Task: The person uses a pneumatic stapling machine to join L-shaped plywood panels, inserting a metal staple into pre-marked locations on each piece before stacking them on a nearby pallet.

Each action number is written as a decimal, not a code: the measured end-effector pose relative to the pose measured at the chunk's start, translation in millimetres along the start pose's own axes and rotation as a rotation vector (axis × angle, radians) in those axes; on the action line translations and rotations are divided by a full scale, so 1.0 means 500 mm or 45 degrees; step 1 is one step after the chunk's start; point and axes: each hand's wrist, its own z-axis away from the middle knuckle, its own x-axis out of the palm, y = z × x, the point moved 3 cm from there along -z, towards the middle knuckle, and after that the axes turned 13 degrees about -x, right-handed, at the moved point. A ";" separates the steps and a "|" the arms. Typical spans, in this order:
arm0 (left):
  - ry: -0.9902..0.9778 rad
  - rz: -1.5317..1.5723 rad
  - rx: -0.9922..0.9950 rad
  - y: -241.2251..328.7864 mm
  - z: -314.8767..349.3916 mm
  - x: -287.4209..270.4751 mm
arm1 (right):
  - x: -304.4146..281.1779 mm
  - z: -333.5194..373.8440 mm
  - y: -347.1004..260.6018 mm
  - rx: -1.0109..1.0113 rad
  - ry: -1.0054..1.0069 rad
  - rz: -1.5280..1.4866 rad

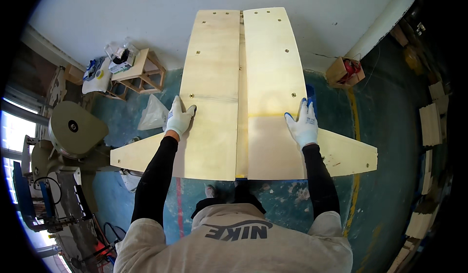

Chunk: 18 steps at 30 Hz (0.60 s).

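Note:
Two long pale plywood panels lie side by side in front of me, the left panel and the right panel. A narrow gap runs between them, with a wooden strip showing in it. Small metal fittings dot both panels. My left hand, in a white glove with dark fingertips, rests on the left panel's outer edge, thumb spread inward. On the right panel's outer edge lies my right hand, gloved in white with blue fingertips, fingers apart. Tapered board ends stick out past both panels.
To the left stands a machine with a rounded housing. Behind it are a wooden stool with boxes, a white jug and a plastic bag. A wooden box sits by the wall; stacked boards line the right.

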 end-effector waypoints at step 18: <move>0.554 0.404 0.353 -0.329 0.504 -0.141 | 0.007 0.045 -0.099 -0.625 0.751 -0.334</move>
